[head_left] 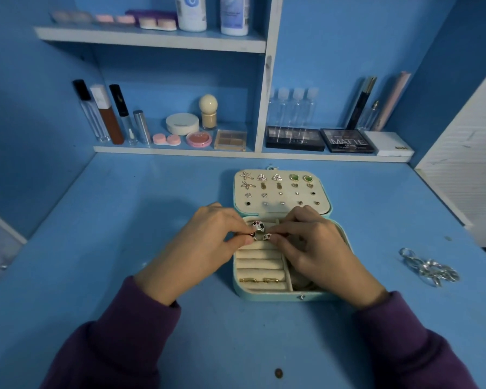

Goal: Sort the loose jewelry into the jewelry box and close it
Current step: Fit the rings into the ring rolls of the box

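Observation:
A light blue jewelry box (264,295) lies open in the middle of the blue table. Its raised lid panel (282,192) carries several pairs of earrings. Cream ring rolls (260,263) fill the left of the tray, and two gold rings (258,280) sit in the nearest roll. My left hand (205,242) and my right hand (312,242) meet over the far rolls, both pinching a ring (260,234) with playing-card patterns. A similar card-pattern piece (258,225) sits just behind it. A pile of silver jewelry (430,268) lies loose on the table at the right.
Shelves at the back hold lip glosses (107,113), a compact (182,123), blush (199,138), clear bottles (292,105) and eyeshadow palettes (345,140). A white panel (472,164) stands at the right. A small brown spot (278,373) marks the near table.

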Demonstrator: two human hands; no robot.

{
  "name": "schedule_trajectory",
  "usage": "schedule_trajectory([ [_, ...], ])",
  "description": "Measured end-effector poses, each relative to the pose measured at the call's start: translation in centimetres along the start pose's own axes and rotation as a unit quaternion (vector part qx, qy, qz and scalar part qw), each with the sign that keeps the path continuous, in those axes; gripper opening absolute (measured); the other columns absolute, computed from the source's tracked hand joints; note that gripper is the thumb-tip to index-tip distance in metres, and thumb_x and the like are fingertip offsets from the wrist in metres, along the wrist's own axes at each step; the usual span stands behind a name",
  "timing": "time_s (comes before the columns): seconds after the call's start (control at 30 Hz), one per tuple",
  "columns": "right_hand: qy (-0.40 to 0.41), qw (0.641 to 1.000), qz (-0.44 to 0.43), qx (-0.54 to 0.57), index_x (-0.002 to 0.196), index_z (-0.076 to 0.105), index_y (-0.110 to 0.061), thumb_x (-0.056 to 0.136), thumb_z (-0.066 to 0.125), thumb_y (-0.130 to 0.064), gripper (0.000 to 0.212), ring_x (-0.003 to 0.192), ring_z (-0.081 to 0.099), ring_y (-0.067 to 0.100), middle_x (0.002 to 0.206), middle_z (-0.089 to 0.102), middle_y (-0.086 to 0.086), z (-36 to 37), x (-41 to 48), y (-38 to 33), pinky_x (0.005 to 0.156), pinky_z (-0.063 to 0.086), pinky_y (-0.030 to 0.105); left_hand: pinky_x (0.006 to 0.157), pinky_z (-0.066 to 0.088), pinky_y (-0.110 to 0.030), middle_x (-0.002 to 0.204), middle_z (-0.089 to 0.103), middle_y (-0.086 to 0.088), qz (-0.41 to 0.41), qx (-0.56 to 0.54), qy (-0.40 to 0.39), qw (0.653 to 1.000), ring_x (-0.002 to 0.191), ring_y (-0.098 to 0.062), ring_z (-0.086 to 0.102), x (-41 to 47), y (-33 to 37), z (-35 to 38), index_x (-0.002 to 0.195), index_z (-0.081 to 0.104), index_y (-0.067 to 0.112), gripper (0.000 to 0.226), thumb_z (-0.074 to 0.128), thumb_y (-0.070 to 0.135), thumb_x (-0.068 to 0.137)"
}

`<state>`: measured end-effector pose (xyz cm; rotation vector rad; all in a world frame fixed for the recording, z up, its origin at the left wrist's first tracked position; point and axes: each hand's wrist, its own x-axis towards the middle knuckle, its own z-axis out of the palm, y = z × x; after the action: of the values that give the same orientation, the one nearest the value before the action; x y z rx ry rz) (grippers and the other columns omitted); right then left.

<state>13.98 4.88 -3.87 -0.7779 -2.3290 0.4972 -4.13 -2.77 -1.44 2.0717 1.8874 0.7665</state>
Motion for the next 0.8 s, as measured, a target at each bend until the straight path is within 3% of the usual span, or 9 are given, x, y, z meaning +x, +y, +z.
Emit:
schedule_trajectory([
  [0.13,0.008,1.0,0.015,0.015,0.093,0.073,-0.022,0.08,0.062,-0.028,0.017,0.076,0.045,-0.002,0.074,0.054,-0.011,-0.2,0.0,0.0,0.072,0.032,0.003,0.079,0.04,-0.011,0.081,0.058,0.026,-0.006,-0.044,0.064,0.997,0.081,0.006,0.049,-0.8,0.0,0.4,0.109,0.072,0.027,0.025,0.071,0.023,0.084],
  [0.23,0.024,1.0,-0.011,0.006,0.087,0.072,-0.02,0.081,0.064,-0.025,0.011,0.076,0.046,0.003,0.076,0.057,-0.009,-0.1,0.0,0.0,0.072,0.035,0.007,0.072,0.041,-0.015,0.08,0.069,0.014,0.031,-0.019,0.094,0.995,0.076,-0.003,0.053,-0.9,-0.4,0.6,0.092,0.077,0.022,0.013,0.07,0.025,0.082],
  [0.43,0.039,0.996,-0.057,-0.055,0.084,0.073,-0.013,0.081,0.065,-0.016,0.01,0.076,0.046,0.011,0.075,0.062,-0.002,0.2,0.0,-0.1,0.066,0.037,0.015,0.063,0.041,-0.023,0.068,0.07,0.005,0.057,0.032,0.099,0.993,0.064,-0.017,0.06,-0.7,-0.3,1.1,0.077,0.078,0.014,0.015,0.063,0.018,0.077],
  [0.6,0.039,0.995,-0.07,-0.06,0.085,0.074,-0.013,0.08,0.065,-0.015,0.01,0.075,0.044,0.011,0.074,0.059,-0.002,0.3,0.0,0.0,0.063,0.038,0.018,0.061,0.041,-0.027,0.059,0.066,0.004,0.086,0.058,0.083,0.991,0.062,-0.018,0.058,-0.5,-0.4,1.1,0.068,0.075,0.011,0.038,0.044,0.027,0.083],
  [0.7,0.031,0.995,-0.071,-0.06,0.085,0.074,-0.013,0.081,0.065,-0.016,0.01,0.075,0.044,0.011,0.074,0.058,-0.002,0.3,0.1,0.1,0.063,0.036,0.017,0.063,0.04,-0.026,0.06,0.065,0.005,0.09,0.053,0.065,0.992,0.065,-0.017,0.058,-0.6,-0.5,0.9,0.068,0.074,0.012,0.037,0.045,0.028,0.084],
  [0.8,0.03,0.996,-0.066,-0.057,0.086,0.073,-0.015,0.083,0.062,-0.021,0.013,0.076,0.046,0.011,0.076,0.058,-0.003,0.2,0.0,0.0,0.064,0.038,0.018,0.064,0.041,-0.026,0.064,0.067,0.006,0.077,0.052,0.058,0.994,0.067,-0.017,0.058,-0.6,-0.5,0.9,0.071,0.075,0.013,0.022,0.059,0.024,0.081],
])
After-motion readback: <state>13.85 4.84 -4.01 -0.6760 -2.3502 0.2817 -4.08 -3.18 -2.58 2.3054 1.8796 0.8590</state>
